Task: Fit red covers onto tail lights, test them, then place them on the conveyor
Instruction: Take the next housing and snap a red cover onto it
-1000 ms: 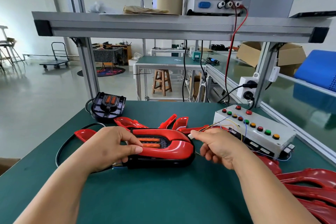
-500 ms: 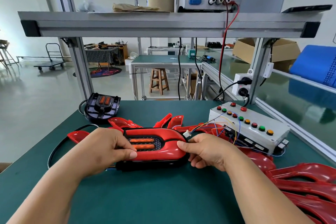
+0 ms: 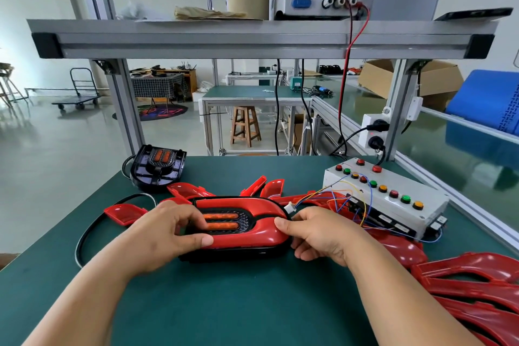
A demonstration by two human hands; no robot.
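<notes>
Between the left hand (image 3: 168,233) and right hand (image 3: 317,236), on the tabletop (image 3: 224,303), lies the tail light (image 3: 241,254), red cover (image 3: 252,237) seated; both hands grip its ends. Fitting looks finished; testing likely needs the white connector (image 3: 289,208) beyond the right hand plugged in.

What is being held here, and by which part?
Both hands grip the tail light: left hand at its left end, right hand at its right end.

Covered tail light (image 3: 261,236) lies central on the tabletop (image 3: 238,303); from it, a bare tail light (image 3: 158,167) sits at 11 o'clock, the button box (image 3: 393,205) at 2 o'clock, stacked covers (image 3: 477,286) at 4 o'clock
</notes>
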